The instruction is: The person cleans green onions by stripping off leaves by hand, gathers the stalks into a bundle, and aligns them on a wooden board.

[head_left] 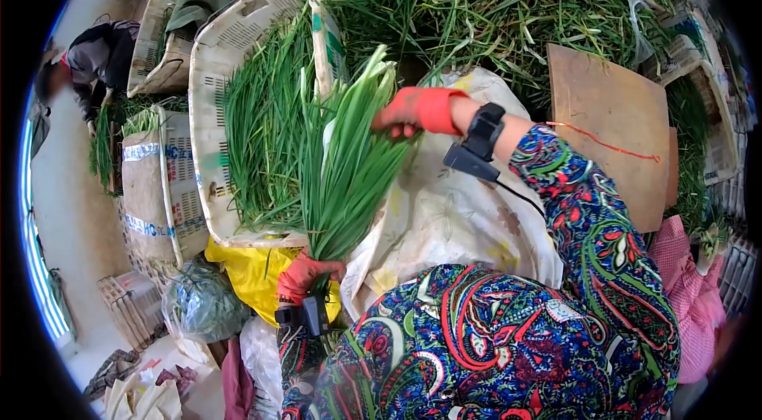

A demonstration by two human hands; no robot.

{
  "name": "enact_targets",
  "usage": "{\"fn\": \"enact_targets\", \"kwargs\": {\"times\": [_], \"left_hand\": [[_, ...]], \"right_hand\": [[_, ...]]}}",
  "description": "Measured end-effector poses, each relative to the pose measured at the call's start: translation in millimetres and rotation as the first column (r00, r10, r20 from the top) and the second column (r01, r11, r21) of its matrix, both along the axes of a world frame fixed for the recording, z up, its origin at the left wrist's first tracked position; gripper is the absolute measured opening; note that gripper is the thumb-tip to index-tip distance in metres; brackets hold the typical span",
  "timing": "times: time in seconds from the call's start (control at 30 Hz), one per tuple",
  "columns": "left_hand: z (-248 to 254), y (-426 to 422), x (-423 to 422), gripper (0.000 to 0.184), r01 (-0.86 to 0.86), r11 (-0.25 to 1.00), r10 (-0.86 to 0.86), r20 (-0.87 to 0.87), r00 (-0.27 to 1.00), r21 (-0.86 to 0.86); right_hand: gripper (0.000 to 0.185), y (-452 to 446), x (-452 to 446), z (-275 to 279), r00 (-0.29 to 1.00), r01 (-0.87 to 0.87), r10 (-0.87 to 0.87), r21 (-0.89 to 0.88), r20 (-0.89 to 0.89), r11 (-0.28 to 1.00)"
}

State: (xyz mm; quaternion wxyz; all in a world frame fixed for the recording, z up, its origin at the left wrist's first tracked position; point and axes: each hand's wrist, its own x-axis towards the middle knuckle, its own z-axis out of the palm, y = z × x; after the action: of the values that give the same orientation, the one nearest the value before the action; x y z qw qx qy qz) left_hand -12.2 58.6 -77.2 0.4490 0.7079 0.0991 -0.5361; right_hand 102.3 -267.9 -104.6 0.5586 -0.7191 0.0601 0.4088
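Note:
A bunch of long green leafy stalks (345, 174) stands upright over the near right edge of a white plastic crate (205, 114). Around its lower end my left hand (305, 275) is closed. Beside the upper right part of the bunch is my right hand (401, 112), its fingers curled against the leaves; whether it grips any of them is hard to tell. Both wrists wear red bands and black devices. More green leaves (266, 126) fill the crate. A pale patterned cloth (452, 221) covers my lap.
A large heap of loose greens (492, 3) lies ahead. At the right is a brown board (607, 134) with an orange string. A yellow bag (250, 273) and a clear plastic bag (202, 305) sit below the crate. Another person (99, 59) holds greens at the far left.

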Motion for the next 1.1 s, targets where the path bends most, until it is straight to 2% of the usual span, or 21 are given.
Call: {"fn": "enact_targets", "kwargs": {"times": [0.07,0.2,0.23,0.33,0.37,0.47,0.57,0.63,0.7,0.73,0.77,0.8,0.87,0.9,0.93,1.0,1.07,1.1], "left_hand": [[0,0,-1,0.005,-0.027,1.0,0.027,-0.019,0.999,0.009],[-17,8,-2,0.006,-0.023,0.999,0.021,-0.046,0.999,-0.041],[-19,9,-2,0.006,-0.009,0.999,0.007,-0.054,0.999,-0.037],[-14,6,0,0.006,-0.014,0.996,0.01,-0.045,0.999,-0.084],[-10,4,0,0.005,-0.014,0.997,0.011,-0.037,0.999,-0.077],[-4,3,1,0.003,-0.012,0.997,0.01,-0.023,1.0,-0.071],[-6,4,2,0.002,-0.013,0.996,0.01,-0.039,0.999,-0.091],[-1,-2,2,0.003,-0.044,0.996,0.039,-0.062,0.997,-0.081],[2,-3,2,0.004,-0.013,0.997,0.01,-0.043,0.999,-0.078],[2,-1,1,0.005,-0.002,0.997,0.0,-0.035,0.999,-0.074],[-11,13,-2,0.005,0.179,0.979,-0.168,0.105,0.98,-0.101],[-23,26,-6,0.005,0.145,0.985,-0.139,0.07,0.988,-0.091],[-13,17,-2,0.003,0.078,0.994,-0.078,0.006,0.997,-0.076],[-7,11,-1,0.004,0.02,0.988,-0.023,-0.013,1.0,-0.154],[-10,11,-1,0.004,0.009,0.988,-0.014,-0.031,0.999,-0.155],[-16,13,-2,0.005,-0.007,0.989,-0.004,-0.072,0.997,-0.149],[-9,10,-2,0.005,-0.032,0.991,0.023,-0.073,0.997,-0.126],[-9,11,-2,0.005,-0.054,0.994,0.045,-0.094,0.995,-0.093]], "right_hand": [[0.03,11,-3,-2,1.0,-0.024,0.024,-0.069,0.001,0.997],[0.019,16,-9,-16,0.992,0.118,-0.117,0.014,-0.037,0.993],[0.018,16,-11,-17,0.991,0.137,-0.137,0.029,0.006,0.99],[0.02,20,-11,-12,0.976,0.194,-0.194,-0.008,-0.099,0.981],[0.02,18,-9,-7,0.982,0.115,-0.113,0.001,-0.152,0.993],[0.021,7,-8,0,0.967,0.104,-0.083,0.073,-0.241,0.992],[0.022,15,-10,-3,0.982,0.102,-0.089,0.074,-0.166,0.992],[0.022,27,-11,-10,0.969,0.196,-0.181,0.073,-0.165,0.978],[0.021,28,-12,-23,0.959,0.254,-0.236,0.11,-0.157,0.961],[0.021,25,-17,-9,0.954,0.278,-0.258,0.127,-0.152,0.952],[0.02,22,-22,-2,0.948,0.301,-0.281,0.143,-0.149,0.943],[0.02,20,-26,-5,0.929,0.365,-0.341,0.195,-0.148,0.91],[0.02,16,-31,-17,0.878,0.479,-0.456,0.289,-0.148,0.829],[0.017,15,-26,-24,0.767,0.638,-0.561,0.276,-0.311,0.719],[0.013,8,-21,-40,0.656,0.755,-0.602,0.396,-0.456,0.523],[0.012,-12,-4,-51,0.59,0.792,-0.61,0.528,-0.53,0.307],[0.011,-38,20,-26,0.47,0.812,-0.581,0.584,-0.664,-0.01],[0.012,-55,32,-6,0.461,0.774,-0.603,0.628,-0.651,-0.086]]}}
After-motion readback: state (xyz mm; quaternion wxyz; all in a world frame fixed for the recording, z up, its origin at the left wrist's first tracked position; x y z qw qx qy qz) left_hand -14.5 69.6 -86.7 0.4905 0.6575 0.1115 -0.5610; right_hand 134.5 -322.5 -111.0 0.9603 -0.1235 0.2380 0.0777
